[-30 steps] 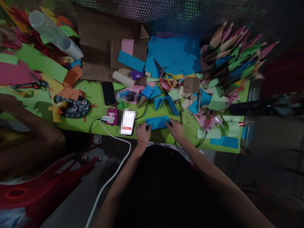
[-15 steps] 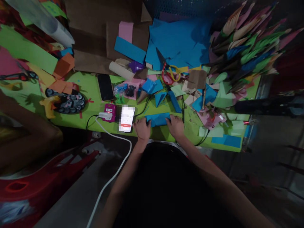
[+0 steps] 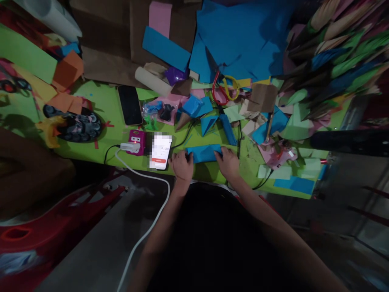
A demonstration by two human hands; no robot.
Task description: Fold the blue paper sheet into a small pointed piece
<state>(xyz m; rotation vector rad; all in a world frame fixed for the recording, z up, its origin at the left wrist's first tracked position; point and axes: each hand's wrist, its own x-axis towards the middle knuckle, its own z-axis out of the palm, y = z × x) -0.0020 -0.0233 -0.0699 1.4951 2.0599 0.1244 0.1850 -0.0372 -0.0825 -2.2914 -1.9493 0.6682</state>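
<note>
A folded strip of blue paper [image 3: 204, 153] lies on the green table [image 3: 109, 115] near its front edge. My left hand [image 3: 181, 164] pinches the strip's left end with curled fingers. At the strip's right end my right hand [image 3: 228, 162] presses down, fingers bent on the paper. A lit phone [image 3: 161, 151] lies just left of my left hand.
A pink plug block [image 3: 136, 142] with a white cable [image 3: 146, 227], a dark phone [image 3: 129, 105], scissors [image 3: 223, 90], blue sheets [image 3: 243, 40] and many paper scraps cover the table. Folded paper cones [image 3: 340, 52] pile up at the right. Another person's arm [image 3: 33, 162] is at the left.
The view has moved closer to the table. Both hands stay on the ends of the blue strip, hardly shifted.
</note>
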